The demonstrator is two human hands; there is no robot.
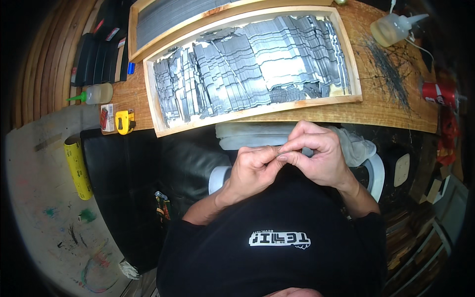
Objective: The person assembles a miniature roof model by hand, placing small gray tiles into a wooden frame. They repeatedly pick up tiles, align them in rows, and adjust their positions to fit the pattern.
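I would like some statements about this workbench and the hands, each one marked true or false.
1. The left hand and the right hand are brought together at the fingertips. True.
2. The wooden tray in front of the hands holds grey metal strips. True.
3. The squeeze bottle with the green tip lies on the person's right. False: it lies on the left, near the yellow tape measure.
4. The red can stands inside the tray. False: it lies on the wooden bench, far right.
5. A white cloth lies just beyond the hands. True.
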